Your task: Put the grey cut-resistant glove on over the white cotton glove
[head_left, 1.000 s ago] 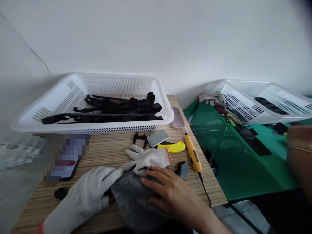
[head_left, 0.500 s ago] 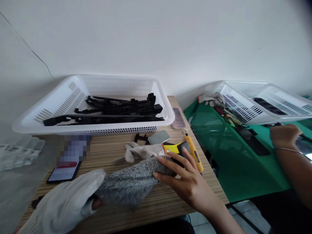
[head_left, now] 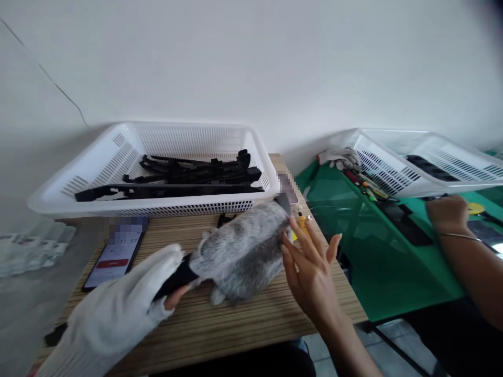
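My left hand (head_left: 126,301), in a white glove with the thumb tip bare, is closed on a black plastic part (head_left: 178,277). A fuzzy grey cloth (head_left: 239,251), blurred by motion, lies over the part's middle. Beyond the cloth's far end a dark tip (head_left: 283,203) sticks out, probably the same part. My bare right hand (head_left: 312,272) is at the cloth's right edge with its fingers spread. The fingertips touch or nearly touch the cloth. Behind them a yellow tool (head_left: 304,225) is mostly hidden.
A white basket (head_left: 153,207) with several black plastic parts (head_left: 196,175) stands at the back. A phone (head_left: 116,256) lies left on the wooden table (head_left: 220,335). On the right, a co-worker's hand (head_left: 448,212) is at a green table (head_left: 377,272) with another white basket (head_left: 463,186).
The cloth and black part have swung up and away, now covering the white glove on the table. My right hand's fingers have spread from their hold on the cloth. More black part shows at my left hand.
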Action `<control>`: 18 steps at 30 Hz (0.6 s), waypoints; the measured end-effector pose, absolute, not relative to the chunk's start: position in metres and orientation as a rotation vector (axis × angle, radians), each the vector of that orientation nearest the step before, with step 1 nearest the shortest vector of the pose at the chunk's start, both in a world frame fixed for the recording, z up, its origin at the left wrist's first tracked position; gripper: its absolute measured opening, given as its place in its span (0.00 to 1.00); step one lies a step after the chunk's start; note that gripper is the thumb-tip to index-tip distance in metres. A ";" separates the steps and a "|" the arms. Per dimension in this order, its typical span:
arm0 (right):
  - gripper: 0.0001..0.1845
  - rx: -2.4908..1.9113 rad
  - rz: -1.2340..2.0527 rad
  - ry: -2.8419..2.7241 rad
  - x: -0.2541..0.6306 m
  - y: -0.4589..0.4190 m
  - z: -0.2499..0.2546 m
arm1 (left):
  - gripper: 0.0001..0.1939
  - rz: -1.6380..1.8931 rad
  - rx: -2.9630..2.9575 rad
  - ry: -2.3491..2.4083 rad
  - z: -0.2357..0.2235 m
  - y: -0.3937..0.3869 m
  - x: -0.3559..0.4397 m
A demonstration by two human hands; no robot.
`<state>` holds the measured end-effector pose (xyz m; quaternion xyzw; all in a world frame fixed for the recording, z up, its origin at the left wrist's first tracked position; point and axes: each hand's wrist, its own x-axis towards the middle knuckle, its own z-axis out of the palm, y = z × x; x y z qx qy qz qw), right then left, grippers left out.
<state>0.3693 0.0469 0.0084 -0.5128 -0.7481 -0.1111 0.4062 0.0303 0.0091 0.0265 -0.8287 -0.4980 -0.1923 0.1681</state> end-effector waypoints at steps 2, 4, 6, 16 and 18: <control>0.14 -1.292 -0.263 -1.765 0.362 0.040 0.009 | 0.22 -0.588 -2.317 -1.341 0.034 0.013 0.048; 0.17 -1.232 -0.234 -1.680 0.340 0.028 0.013 | 0.24 -0.605 -2.331 -1.333 0.038 0.017 0.066; 0.21 -1.189 -0.190 -1.734 0.316 0.018 0.015 | 0.25 -0.632 -2.343 -1.331 0.039 0.020 0.080; 0.30 -1.413 -0.119 -1.649 0.364 0.078 0.008 | 0.13 -0.767 -2.392 -1.239 0.044 0.014 0.076; 0.28 -1.422 -0.154 -1.691 0.354 0.073 0.009 | 0.10 -0.768 -2.375 -1.194 0.043 0.014 0.083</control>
